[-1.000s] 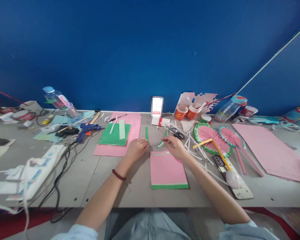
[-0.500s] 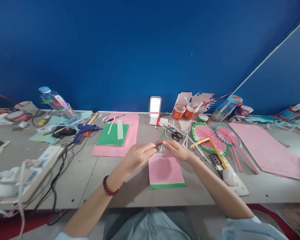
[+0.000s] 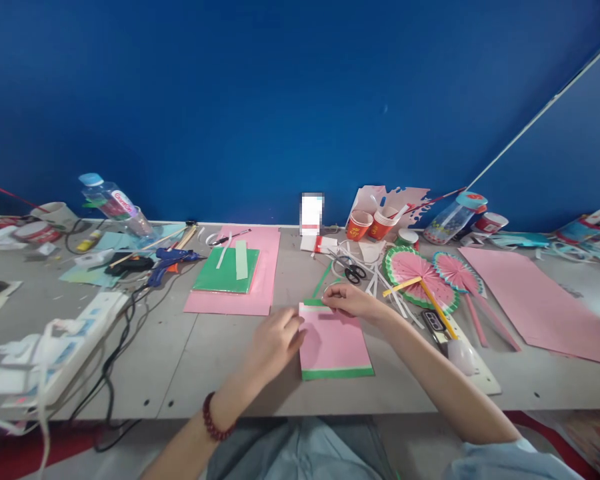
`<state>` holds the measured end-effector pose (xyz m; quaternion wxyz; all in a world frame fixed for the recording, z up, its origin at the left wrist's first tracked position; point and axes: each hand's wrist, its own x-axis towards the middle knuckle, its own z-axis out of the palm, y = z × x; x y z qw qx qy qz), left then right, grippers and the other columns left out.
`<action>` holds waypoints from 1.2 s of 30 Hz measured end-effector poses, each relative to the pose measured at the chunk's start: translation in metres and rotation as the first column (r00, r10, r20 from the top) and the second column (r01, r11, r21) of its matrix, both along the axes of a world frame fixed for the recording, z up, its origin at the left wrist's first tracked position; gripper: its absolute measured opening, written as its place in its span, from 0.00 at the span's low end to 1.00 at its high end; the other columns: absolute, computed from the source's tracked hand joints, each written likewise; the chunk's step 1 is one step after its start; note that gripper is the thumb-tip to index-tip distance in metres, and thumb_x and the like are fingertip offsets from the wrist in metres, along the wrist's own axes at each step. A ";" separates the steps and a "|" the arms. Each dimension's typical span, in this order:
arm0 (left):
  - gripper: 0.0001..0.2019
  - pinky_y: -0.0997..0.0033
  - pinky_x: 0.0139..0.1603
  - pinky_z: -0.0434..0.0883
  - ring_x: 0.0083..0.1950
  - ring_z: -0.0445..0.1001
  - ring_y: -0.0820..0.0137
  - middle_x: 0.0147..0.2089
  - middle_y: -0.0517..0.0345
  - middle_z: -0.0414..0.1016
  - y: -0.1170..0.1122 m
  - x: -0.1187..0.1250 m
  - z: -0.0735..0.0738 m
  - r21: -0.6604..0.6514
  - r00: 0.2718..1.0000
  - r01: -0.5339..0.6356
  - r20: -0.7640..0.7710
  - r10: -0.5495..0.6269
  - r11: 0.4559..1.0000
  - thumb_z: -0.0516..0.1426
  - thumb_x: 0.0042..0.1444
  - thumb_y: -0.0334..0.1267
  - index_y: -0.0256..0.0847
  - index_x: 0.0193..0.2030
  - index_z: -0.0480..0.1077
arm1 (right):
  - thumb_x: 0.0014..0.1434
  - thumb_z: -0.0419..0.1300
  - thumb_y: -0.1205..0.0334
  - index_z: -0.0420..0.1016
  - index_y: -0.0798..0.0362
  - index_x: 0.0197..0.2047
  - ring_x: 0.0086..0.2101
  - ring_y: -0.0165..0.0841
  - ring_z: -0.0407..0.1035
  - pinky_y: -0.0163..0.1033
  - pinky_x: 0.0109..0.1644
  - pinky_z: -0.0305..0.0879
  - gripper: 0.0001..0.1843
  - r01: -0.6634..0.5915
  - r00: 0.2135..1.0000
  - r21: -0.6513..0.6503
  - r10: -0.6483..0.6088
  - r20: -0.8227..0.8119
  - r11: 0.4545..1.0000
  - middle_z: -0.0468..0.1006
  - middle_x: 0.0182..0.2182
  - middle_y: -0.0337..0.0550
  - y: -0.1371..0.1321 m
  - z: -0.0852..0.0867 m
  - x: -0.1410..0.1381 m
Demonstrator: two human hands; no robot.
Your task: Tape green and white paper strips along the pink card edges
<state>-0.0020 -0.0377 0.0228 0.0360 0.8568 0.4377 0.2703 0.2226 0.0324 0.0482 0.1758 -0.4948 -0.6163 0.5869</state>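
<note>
A pink paper sheet (image 3: 334, 343) with a green band along its near edge lies on the grey table (image 3: 220, 363) in front of me. My left hand (image 3: 275, 340) rests at the sheet's left edge, fingers curled against it. My right hand (image 3: 349, 300) pinches a thin green paper strip (image 3: 314, 298) and lays it along the sheet's far edge. The strip's other end runs up toward the scissors (image 3: 353, 270).
A green sheet on pink paper (image 3: 227, 273) lies left of centre, with a blue glue gun (image 3: 173, 257), cables and a power strip (image 3: 55, 340) further left. Watermelon paper fans (image 3: 417, 273), red cups (image 3: 373, 223), a ruler and a large pink sheet (image 3: 545, 300) lie to the right.
Both hands met above the sheet's far edge, then parted. The left hand came back toward me to the sheet's left edge. The right hand lowered the green strip onto the far edge.
</note>
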 end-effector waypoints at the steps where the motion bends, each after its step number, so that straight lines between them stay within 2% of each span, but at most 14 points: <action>1: 0.10 0.63 0.44 0.73 0.46 0.74 0.63 0.48 0.50 0.74 -0.006 0.004 -0.007 -0.036 0.999 0.017 -0.049 -0.019 0.999 0.52 0.62 0.37 0.41 0.49 0.68 | 0.51 0.62 0.47 0.68 0.54 0.28 0.15 0.20 0.51 0.31 0.18 0.46 0.17 -0.001 1.000 -0.023 0.002 0.015 1.000 0.66 0.19 0.32 -0.001 -0.002 -0.002; 4: 0.16 0.58 0.52 0.71 0.55 0.70 0.59 0.56 0.45 0.70 -0.020 0.016 -0.024 -0.088 0.990 0.022 -0.139 -0.034 0.996 0.52 0.62 0.36 0.38 0.56 0.64 | 0.50 0.62 0.48 0.68 0.55 0.28 0.17 0.21 0.53 0.31 0.19 0.47 0.17 0.002 0.999 -0.028 -0.001 0.045 1.000 0.67 0.19 0.33 -0.005 -0.011 -0.006; 7: 0.18 0.56 0.55 0.68 0.59 0.67 0.58 0.59 0.43 0.68 -0.026 0.020 -0.033 -0.108 0.983 -0.004 -0.184 -0.016 0.994 0.53 0.61 0.37 0.35 0.57 0.62 | 0.51 0.62 0.49 0.68 0.56 0.27 0.19 0.21 0.55 0.31 0.21 0.48 0.17 0.010 0.999 0.019 -0.011 0.031 1.000 0.66 0.20 0.34 -0.008 -0.018 -0.007; 11: 0.20 0.56 0.58 0.66 0.60 0.66 0.58 0.60 0.44 0.67 -0.028 0.017 -0.037 -0.100 0.974 0.003 -0.226 -0.026 0.995 0.53 0.61 0.38 0.35 0.58 0.61 | 0.50 0.61 0.46 0.66 0.54 0.25 0.16 0.21 0.49 0.31 0.18 0.42 0.19 0.060 0.998 -0.017 -0.060 0.017 0.998 0.56 0.14 0.28 -0.004 -0.020 -0.006; 16: 0.21 0.56 0.59 0.65 0.61 0.66 0.58 0.62 0.44 0.66 -0.029 0.010 -0.037 -0.094 0.969 0.028 -0.244 -0.050 0.995 0.53 0.60 0.39 0.35 0.59 0.62 | 0.51 0.59 0.44 0.67 0.53 0.31 0.15 0.21 0.45 0.32 0.16 0.38 0.19 0.136 0.990 -0.056 -0.137 -0.017 0.989 0.52 0.14 0.27 0.009 -0.024 -0.007; 18: 0.22 0.55 0.60 0.64 0.62 0.65 0.57 0.62 0.44 0.66 -0.029 0.007 -0.037 -0.097 0.968 0.031 -0.246 -0.054 0.995 0.54 0.60 0.42 0.36 0.60 0.62 | 0.52 0.59 0.45 0.68 0.53 0.32 0.15 0.23 0.46 0.32 0.17 0.41 0.18 0.181 0.983 0.015 -0.181 0.019 0.983 0.54 0.15 0.28 0.017 -0.028 -0.008; 20: 0.24 0.55 0.60 0.64 0.62 0.65 0.57 0.62 0.44 0.66 -0.030 0.005 -0.037 -0.105 0.966 0.033 -0.251 -0.059 0.994 0.55 0.59 0.44 0.36 0.60 0.61 | 0.54 0.58 0.48 0.69 0.53 0.31 0.17 0.25 0.52 0.33 0.19 0.48 0.15 0.210 0.970 0.167 -0.227 0.092 0.963 0.58 0.16 0.31 0.024 -0.030 -0.010; 22: 0.25 0.56 0.60 0.64 0.62 0.65 0.57 0.62 0.45 0.66 -0.030 0.003 -0.038 -0.110 0.965 0.030 -0.257 -0.057 0.993 0.56 0.59 0.45 0.36 0.61 0.61 | 0.55 0.57 0.52 0.71 0.53 0.29 0.22 0.28 0.60 0.35 0.25 0.56 0.12 0.179 0.956 0.349 -0.247 0.161 0.920 0.66 0.20 0.36 0.030 -0.030 -0.014; 24: 0.25 0.56 0.61 0.63 0.62 0.64 0.57 0.62 0.45 0.65 -0.030 0.003 -0.038 -0.112 0.964 0.020 -0.261 -0.049 0.994 0.56 0.59 0.45 0.36 0.61 0.61 | 0.56 0.55 0.58 0.72 0.53 0.29 0.28 0.32 0.65 0.37 0.32 0.59 0.09 0.101 0.950 0.494 -0.232 0.211 0.864 0.72 0.25 0.40 0.034 -0.029 -0.020; 26: 0.25 0.55 0.60 0.63 0.61 0.65 0.56 0.62 0.44 0.66 -0.029 0.004 -0.036 -0.116 0.964 0.019 -0.263 -0.049 0.993 0.56 0.59 0.45 0.36 0.60 0.61 | 0.56 0.55 0.61 0.74 0.53 0.30 0.31 0.33 0.68 0.37 0.35 0.59 0.09 0.026 0.947 0.557 -0.199 0.252 0.830 0.75 0.28 0.41 0.037 -0.027 -0.028; 29: 0.24 0.55 0.57 0.65 0.59 0.67 0.55 0.59 0.45 0.68 -0.027 0.005 -0.027 -0.150 0.963 0.033 -0.259 -0.072 0.988 0.57 0.58 0.46 0.37 0.58 0.63 | 0.58 0.54 0.63 0.76 0.53 0.32 0.31 0.33 0.69 0.35 0.35 0.58 0.10 -0.062 0.938 0.550 -0.140 0.318 0.833 0.77 0.29 0.41 0.040 -0.027 -0.043; 31: 0.22 0.57 0.53 0.68 0.55 0.69 0.56 0.57 0.46 0.69 -0.023 0.005 -0.018 -0.192 0.965 0.040 -0.247 -0.087 0.981 0.58 0.57 0.45 0.38 0.56 0.64 | 0.59 0.54 0.63 0.78 0.54 0.33 0.33 0.33 0.70 0.35 0.36 0.58 0.10 -0.114 0.929 0.566 -0.114 0.351 0.816 0.79 0.31 0.43 0.043 -0.029 -0.053; 34: 0.16 0.59 0.47 0.70 0.51 0.71 0.58 0.54 0.46 0.70 -0.010 0.004 -0.004 -0.217 0.966 0.075 -0.227 -0.125 0.973 0.58 0.57 0.41 0.39 0.51 0.67 | 0.58 0.56 0.65 0.79 0.55 0.35 0.38 0.36 0.70 0.36 0.41 0.59 0.09 -0.148 0.921 0.642 -0.132 0.367 0.753 0.79 0.35 0.47 0.049 -0.033 -0.063; 36: 0.13 0.60 0.48 0.70 0.51 0.71 0.58 0.53 0.47 0.70 0.005 0.003 0.004 -0.203 0.968 0.107 -0.204 -0.149 0.973 0.57 0.58 0.38 0.41 0.50 0.68 | 0.58 0.56 0.65 0.79 0.55 0.36 0.41 0.37 0.69 0.37 0.46 0.60 0.09 -0.146 0.919 0.691 -0.161 0.360 0.708 0.79 0.37 0.48 0.052 -0.035 -0.066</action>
